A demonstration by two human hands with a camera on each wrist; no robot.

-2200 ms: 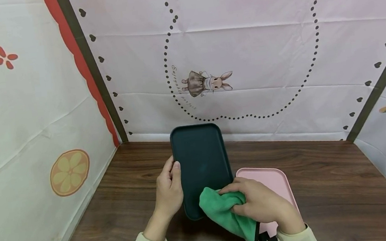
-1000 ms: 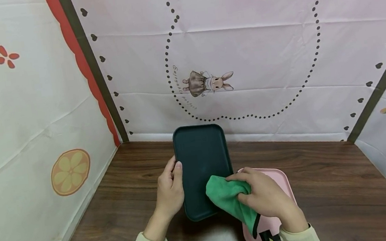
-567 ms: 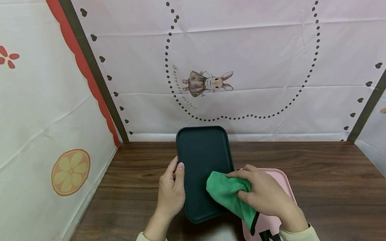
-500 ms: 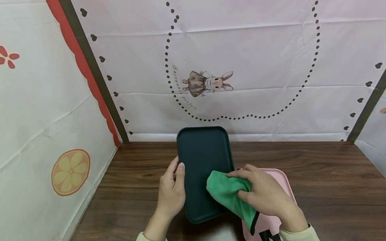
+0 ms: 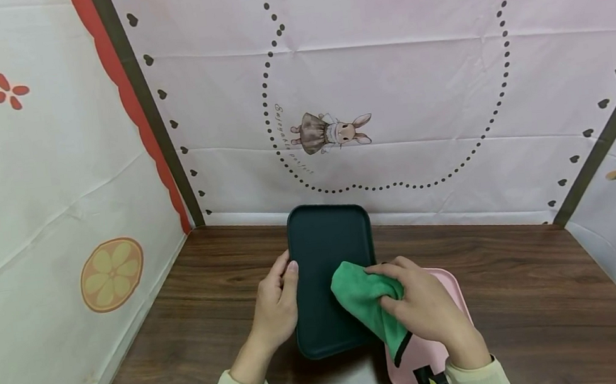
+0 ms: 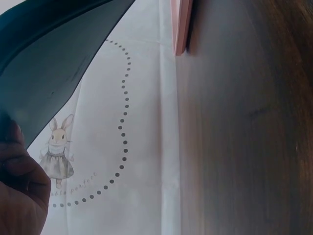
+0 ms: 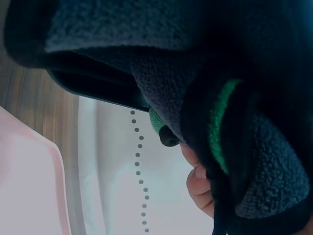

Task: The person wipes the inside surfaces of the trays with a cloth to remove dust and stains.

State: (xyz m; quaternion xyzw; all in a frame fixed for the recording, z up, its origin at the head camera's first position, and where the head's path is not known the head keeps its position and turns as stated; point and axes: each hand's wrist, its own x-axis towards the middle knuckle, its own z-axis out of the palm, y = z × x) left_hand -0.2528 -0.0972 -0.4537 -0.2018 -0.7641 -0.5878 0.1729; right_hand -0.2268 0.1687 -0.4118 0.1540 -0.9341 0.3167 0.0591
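A dark teal rectangular tray (image 5: 327, 240) is held up off the table, tilted toward the head camera. My left hand (image 5: 273, 303) grips its left edge, thumb on the front rim and fingers behind; the left wrist view shows the tray's underside (image 6: 54, 78). My right hand (image 5: 419, 296) pinches a bunched green cloth (image 5: 360, 290) with black edging against the tray's lower right face. Grey pile on the cloth's other side (image 7: 166, 83) fills much of the right wrist view, where some fingers (image 7: 199, 188) show below it.
A pink tray (image 5: 418, 357) lies on the brown wooden table (image 5: 538, 305) beneath my right hand, partly covered by hand and cloth. Behind the table stands a white printed backdrop (image 5: 416, 91), with a patterned side panel (image 5: 31, 217) at left.
The teal tray and my left hand have shifted slightly right and down. My right hand has carried the cloth up and to the right across the tray's face.
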